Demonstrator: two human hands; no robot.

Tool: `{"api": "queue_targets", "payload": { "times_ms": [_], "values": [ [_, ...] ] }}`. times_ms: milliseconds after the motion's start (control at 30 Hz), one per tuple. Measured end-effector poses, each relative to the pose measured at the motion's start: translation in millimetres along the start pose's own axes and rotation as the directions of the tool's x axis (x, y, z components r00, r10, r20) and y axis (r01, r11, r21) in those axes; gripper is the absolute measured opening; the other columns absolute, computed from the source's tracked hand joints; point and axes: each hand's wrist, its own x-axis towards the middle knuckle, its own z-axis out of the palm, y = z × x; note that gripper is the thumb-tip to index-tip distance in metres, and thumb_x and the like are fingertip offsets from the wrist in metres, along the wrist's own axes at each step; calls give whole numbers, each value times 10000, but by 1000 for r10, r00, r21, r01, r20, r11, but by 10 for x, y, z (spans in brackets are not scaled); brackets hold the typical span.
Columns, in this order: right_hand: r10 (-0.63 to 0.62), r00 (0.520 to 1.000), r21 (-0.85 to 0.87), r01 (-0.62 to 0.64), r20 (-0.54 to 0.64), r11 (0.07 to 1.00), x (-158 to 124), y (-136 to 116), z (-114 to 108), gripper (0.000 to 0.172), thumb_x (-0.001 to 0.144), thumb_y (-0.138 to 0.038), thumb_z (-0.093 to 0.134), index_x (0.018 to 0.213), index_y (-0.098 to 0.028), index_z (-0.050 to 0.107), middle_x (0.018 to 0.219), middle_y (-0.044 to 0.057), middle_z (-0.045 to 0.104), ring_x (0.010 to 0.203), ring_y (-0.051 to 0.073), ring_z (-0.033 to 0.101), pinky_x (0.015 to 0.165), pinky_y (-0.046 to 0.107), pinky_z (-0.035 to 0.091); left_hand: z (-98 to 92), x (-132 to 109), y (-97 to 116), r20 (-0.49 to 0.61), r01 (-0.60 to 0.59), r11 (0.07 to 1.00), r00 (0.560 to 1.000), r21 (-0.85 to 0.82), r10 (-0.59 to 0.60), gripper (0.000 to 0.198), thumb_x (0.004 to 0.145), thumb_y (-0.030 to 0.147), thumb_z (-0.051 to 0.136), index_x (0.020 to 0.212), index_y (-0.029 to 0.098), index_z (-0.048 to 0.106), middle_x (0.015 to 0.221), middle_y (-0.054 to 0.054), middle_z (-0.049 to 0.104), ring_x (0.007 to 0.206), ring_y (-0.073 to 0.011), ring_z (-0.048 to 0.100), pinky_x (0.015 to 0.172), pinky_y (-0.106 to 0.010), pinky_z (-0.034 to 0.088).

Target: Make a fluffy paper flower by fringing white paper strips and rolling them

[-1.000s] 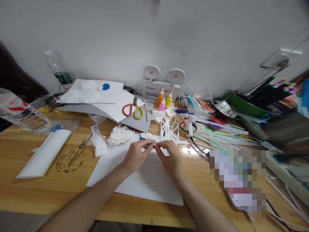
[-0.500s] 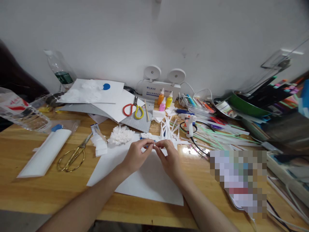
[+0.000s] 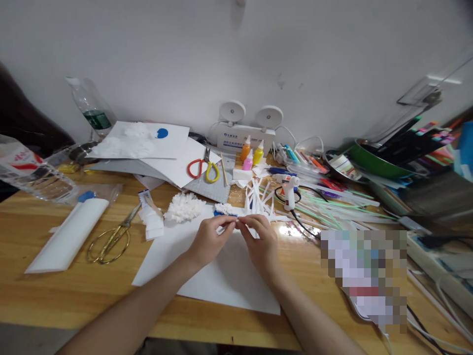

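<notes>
Over a white paper sheet (image 3: 229,276), my left hand (image 3: 207,241) and my right hand (image 3: 263,242) meet fingertip to fingertip. Thumbs and forefingers of both are closed in a pinch on a small white piece (image 3: 237,223), too small to make out well. Just beyond my fingers is a blue shape with white ruffled bits (image 3: 223,209) on it. A white ruffled paper cluster (image 3: 185,207) sits left of that, at the sheet's far edge. Loose white paper strips (image 3: 254,199) fan out behind my right hand.
Gold-handled scissors (image 3: 111,241) and a rolled white sheet (image 3: 70,236) lie left. Behind are red-and-yellow-handled pliers (image 3: 207,165), small paint bottles (image 3: 247,148) and stacked paper (image 3: 173,162). A white glue gun (image 3: 290,192) with a black cord stands right, near a blurred-out object (image 3: 364,276).
My fingertips stay together and have shifted only slightly. More of the blue shape shows behind them now. The view has moved a touch; the other things lie as before.
</notes>
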Motion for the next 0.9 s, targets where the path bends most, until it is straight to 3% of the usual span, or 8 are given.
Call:
{"api": "queue_targets", "payload": {
  "times_ms": [133,600,900],
  "values": [
    [-53,999,-28,52,-11,998,-9,19,15,56,761,-169,537,782,-205,574,740,32,581,726,160,513,656,315,428,9,-4,-12,-5,4,1000,1000,-29,-4,209,765,223,477,905,159,618,908,-55,658,828,-160,597,749,-277,480],
    [5,991,27,-9,131,1000,0,16,18,47,790,-171,481,773,-203,510,724,15,534,701,148,478,634,287,395,-14,17,-11,-49,-4,1000,999,5,4,122,761,197,465,779,159,580,760,-15,626,728,-119,581,698,-225,464],
    [24,993,20,-26,115,999,0,29,22,44,791,-170,493,768,-201,514,723,11,539,714,148,490,640,277,395,-11,11,-3,29,-18,1000,999,25,17,165,785,195,433,832,164,588,820,-29,636,784,-126,582,727,-228,445]
  ]
}}
